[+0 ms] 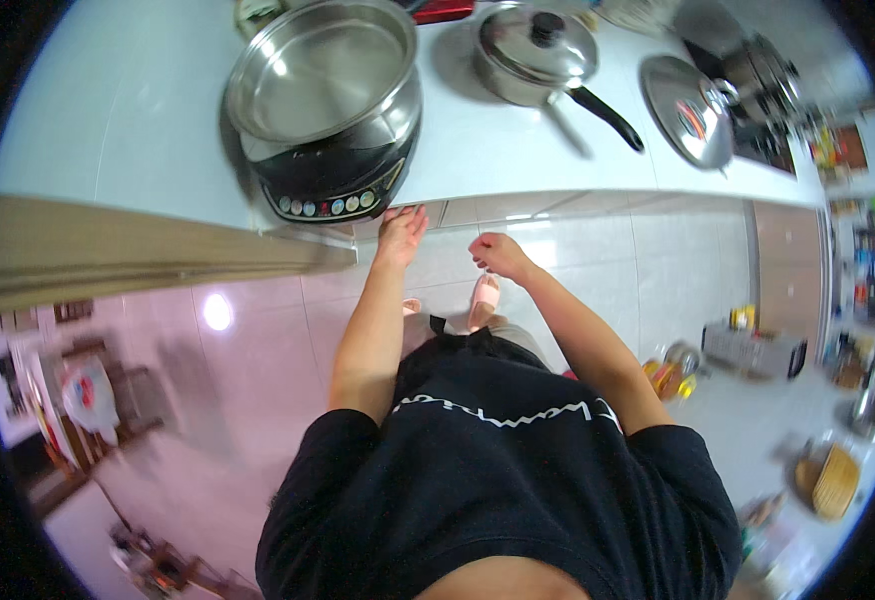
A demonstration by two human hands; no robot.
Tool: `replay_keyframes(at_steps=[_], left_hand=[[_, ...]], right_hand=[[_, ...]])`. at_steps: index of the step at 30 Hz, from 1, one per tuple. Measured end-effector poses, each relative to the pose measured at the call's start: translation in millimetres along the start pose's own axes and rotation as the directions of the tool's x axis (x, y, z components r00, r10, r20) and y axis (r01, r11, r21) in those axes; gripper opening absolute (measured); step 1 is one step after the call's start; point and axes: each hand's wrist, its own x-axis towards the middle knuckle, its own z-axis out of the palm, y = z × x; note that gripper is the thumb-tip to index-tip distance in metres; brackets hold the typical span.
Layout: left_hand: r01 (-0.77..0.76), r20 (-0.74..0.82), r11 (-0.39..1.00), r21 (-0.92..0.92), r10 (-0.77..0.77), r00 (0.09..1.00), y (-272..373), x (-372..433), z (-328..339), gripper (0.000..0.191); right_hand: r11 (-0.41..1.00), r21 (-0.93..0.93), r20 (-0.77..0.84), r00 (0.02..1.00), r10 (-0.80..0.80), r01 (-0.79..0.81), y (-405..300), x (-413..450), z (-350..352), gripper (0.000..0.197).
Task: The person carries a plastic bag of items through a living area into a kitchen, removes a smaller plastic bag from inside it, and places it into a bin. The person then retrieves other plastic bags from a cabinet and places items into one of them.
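Note:
My left hand reaches to the counter's front edge, its fingertips at the cabinet front just right of a round electric cooker. I see nothing in its spread fingers. The cooker has a black base with a row of round buttons. On top sits a wide, bare stainless-steel pot. My right hand hangs in the air before the cabinet, fingers loosely curled, with no object visible in it. Behind it on the counter stands a lidded steel saucepan, its black handle pointing towards the front right.
A domed steel lid lies on the white counter, near a hob with pots. A wooden panel edge borders the left. On the floor at right are a grey box and bottles. A woven basket stands farther back.

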Motion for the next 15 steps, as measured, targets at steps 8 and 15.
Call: replay_keyframes(at_steps=[8,15], left_hand=[[-0.16,-0.151,0.976,-0.15,0.137,0.979,-27,-18,22,0.024],[-0.215,-0.44,0.812,0.543,0.493,0.75,-69,-86,-72,0.024]], right_hand=[[0.954,-0.293,0.254,0.957,0.138,-0.059,25,15,-27,0.023],[0.903,-0.427,0.325,0.927,0.188,-0.033,22,20,8,0.02]])
